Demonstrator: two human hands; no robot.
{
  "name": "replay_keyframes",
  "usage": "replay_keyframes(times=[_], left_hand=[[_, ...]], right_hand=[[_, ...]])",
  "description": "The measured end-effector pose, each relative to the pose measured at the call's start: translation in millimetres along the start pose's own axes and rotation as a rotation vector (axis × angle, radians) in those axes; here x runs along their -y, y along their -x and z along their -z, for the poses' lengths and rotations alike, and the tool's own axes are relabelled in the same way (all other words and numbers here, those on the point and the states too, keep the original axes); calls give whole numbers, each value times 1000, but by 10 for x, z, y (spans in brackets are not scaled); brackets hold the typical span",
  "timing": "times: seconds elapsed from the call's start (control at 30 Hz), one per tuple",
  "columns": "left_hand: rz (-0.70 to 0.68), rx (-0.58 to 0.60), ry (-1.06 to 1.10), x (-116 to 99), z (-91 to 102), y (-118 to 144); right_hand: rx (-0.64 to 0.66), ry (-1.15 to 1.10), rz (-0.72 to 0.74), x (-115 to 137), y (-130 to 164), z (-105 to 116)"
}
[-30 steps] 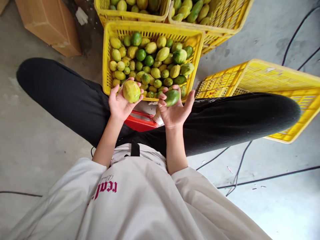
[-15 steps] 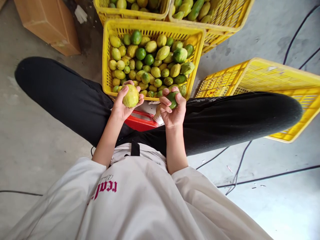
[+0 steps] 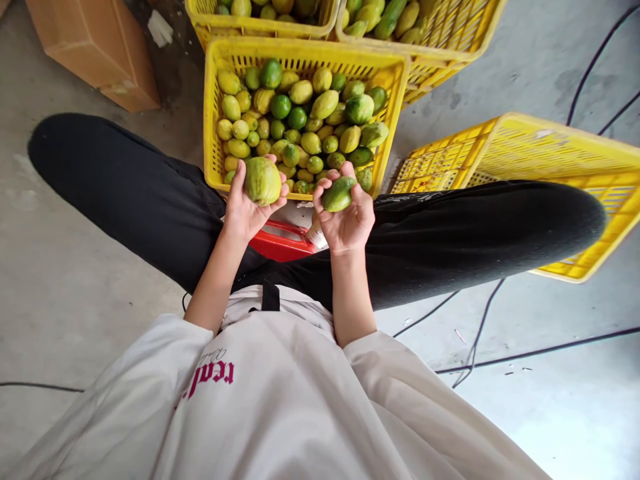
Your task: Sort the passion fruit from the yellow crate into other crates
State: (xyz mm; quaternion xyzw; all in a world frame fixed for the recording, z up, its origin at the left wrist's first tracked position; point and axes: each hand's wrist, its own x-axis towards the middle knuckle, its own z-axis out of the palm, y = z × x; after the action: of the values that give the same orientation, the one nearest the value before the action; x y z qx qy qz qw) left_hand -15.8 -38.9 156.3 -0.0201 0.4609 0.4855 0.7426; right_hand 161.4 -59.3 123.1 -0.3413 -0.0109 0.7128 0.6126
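A large yellow-green lemon (image 3: pixel 263 181) rests in my left hand (image 3: pixel 243 212), its fingers wrapped around the sides. My right hand (image 3: pixel 349 223) grips a smaller green lemon (image 3: pixel 339 194) between thumb and fingertips, palm turned up. Both hands are just in front of the near rim of a yellow plastic crate (image 3: pixel 306 48), above my lap. Inside that crate lie many loose lemons (image 3: pixel 311 143), from yellow to dark green.
Two more yellow crates with fruit, a left one (image 3: pixel 260 28) and a right one (image 3: pixel 445 47), stand behind. Another yellow crate (image 3: pixel 500 143) is at the right, partly behind my leg. A cardboard box (image 3: pixel 95 50) stands at the left. Black cables (image 3: pixel 540 350) cross the floor. Something red (image 3: pixel 283 247) sits between my legs.
Both lemons have turned in my hands: the left one shows a greener side, the right one a lighter side. My right fingers have loosened and spread a little around theirs.
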Motion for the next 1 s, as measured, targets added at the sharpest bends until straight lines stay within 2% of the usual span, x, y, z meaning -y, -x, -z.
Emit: replay_keyframes(times=[0.23,0.37,0.57,0.77,0.9,1.0], left_hand=[[22,-13,-21,-21,-21,28],[-10,29,-17,-10,21,10],[-52,43,0,-13,4,37],[-52,96,-87,21,37,36],[-45,69,-50,24,75,9],[-32,64,-39,7,62,8]], right_hand=[[9,82,14,-11,8,-5],[-51,63,19,30,43,-99],[-54,31,-55,73,67,-212],[-88,78,-44,15,25,-72],[-44,18,-47,-6,-31,57],[-25,-22,-6,-13,-42,69]])
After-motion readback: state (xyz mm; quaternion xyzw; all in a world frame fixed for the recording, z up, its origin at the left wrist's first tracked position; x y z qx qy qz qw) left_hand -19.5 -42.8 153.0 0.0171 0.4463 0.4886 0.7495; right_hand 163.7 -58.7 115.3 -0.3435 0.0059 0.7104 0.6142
